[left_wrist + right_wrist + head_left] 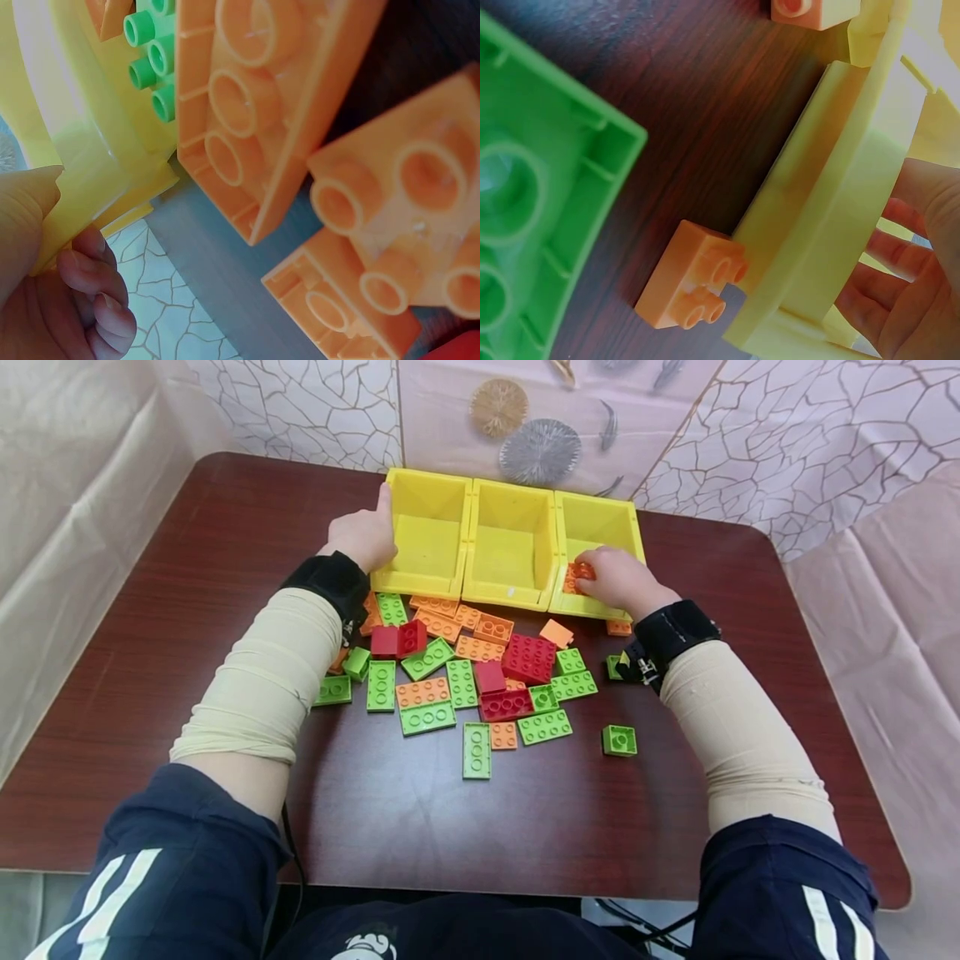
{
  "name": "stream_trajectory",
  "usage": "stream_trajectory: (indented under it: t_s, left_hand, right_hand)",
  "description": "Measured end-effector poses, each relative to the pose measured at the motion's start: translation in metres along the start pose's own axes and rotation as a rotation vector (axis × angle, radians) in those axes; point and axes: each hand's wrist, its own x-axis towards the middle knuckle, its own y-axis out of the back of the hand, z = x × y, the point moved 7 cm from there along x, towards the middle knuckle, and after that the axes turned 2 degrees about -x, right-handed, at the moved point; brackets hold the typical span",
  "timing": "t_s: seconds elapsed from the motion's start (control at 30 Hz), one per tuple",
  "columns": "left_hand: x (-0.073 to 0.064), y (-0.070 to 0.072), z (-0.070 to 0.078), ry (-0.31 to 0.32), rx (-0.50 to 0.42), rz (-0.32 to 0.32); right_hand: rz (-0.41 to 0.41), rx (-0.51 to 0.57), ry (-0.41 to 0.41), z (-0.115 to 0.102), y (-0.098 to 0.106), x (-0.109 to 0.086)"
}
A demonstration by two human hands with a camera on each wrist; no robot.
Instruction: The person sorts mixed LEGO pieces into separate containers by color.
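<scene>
A yellow bin (pixel 467 539) with three compartments stands at the back of the table. My left hand (pixel 362 535) grips its left wall, thumb along the top edge; the left wrist view shows the thumb and fingers (pixel 91 259) on either side of the yellow wall. Reaching over the front of the right compartment, my right hand (pixel 618 578) has its fingers on an orange brick (pixel 572 579) inside. In the right wrist view, the bin wall (pixel 855 195) hides that brick and the fingertips of the right hand (pixel 911 277).
Green, orange and red bricks lie in a loose pile before the bin, among them a big red brick (pixel 529 658) and a flat green brick (pixel 477 750). A small green brick (pixel 619 741) lies apart at the right. One orange brick (pixel 694 274) sits by the bin's front right corner.
</scene>
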Motion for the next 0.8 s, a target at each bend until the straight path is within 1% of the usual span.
stream_trajectory:
  t_s: [0.13, 0.23, 0.33, 0.43, 0.57, 0.63, 0.73, 0.8]
  left_hand:
    - [-0.001, 0.0, 0.0, 0.001, 0.002, -0.004]
    - [-0.001, 0.0, 0.0, 0.0, 0.009, -0.005]
    - [0.0, 0.0, 0.0, 0.0, 0.013, -0.012]
    - [0.0, 0.0, 0.001, 0.0, 0.017, -0.014]
    - [0.0, 0.002, 0.001, -0.003, 0.012, -0.013]
    - [0.0, 0.001, 0.001, -0.009, 0.01, -0.015]
    - [0.0, 0.0, 0.0, -0.013, 0.002, -0.021]
    - [0.001, 0.0, 0.0, -0.012, -0.003, -0.023]
  right_hand:
    - [-0.011, -0.01, -0.007, -0.002, 0.0, -0.006]
    - [-0.007, -0.008, -0.012, -0.004, 0.001, -0.014]
    - [0.033, -0.004, 0.004, -0.004, 0.003, -0.027]
    - [0.092, 0.002, 0.039, -0.004, 0.006, -0.044]
    - [0.161, 0.01, 0.092, -0.002, 0.004, -0.065]
    - [0.191, 0.016, 0.099, 0.001, 0.003, -0.076]
    - [0.206, 0.029, 0.089, 0.008, -0.003, -0.089]
    - [0.189, 0.037, 0.077, 0.012, -0.008, -0.096]
